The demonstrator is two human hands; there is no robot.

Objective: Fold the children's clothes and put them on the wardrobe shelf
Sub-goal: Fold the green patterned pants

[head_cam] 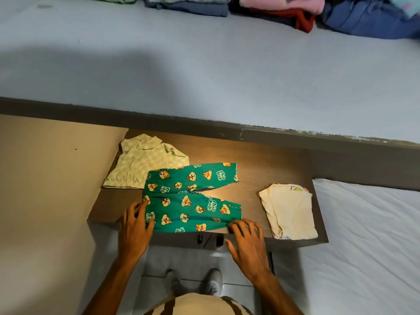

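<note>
Green children's trousers (188, 198) with a cartoon chipmunk print lie flat on the dark wooden tabletop (261, 160), legs spread apart toward the right. My left hand (136, 226) rests on the waistband end at the left, fingers spread on the cloth. My right hand (247, 239) presses the hem of the near leg at the table's front edge. A pale green checked top (141, 164) lies partly under the trousers at the back left. A folded cream garment (288, 210) sits at the right end of the table.
A shelf (204, 64) with a light blue surface runs across the top, holding stacks of folded clothes (227, 5) along its back. A white mattress (368, 235) lies to the right. A beige panel (50, 178) stands on the left. My shoes (195, 283) show on the tiled floor.
</note>
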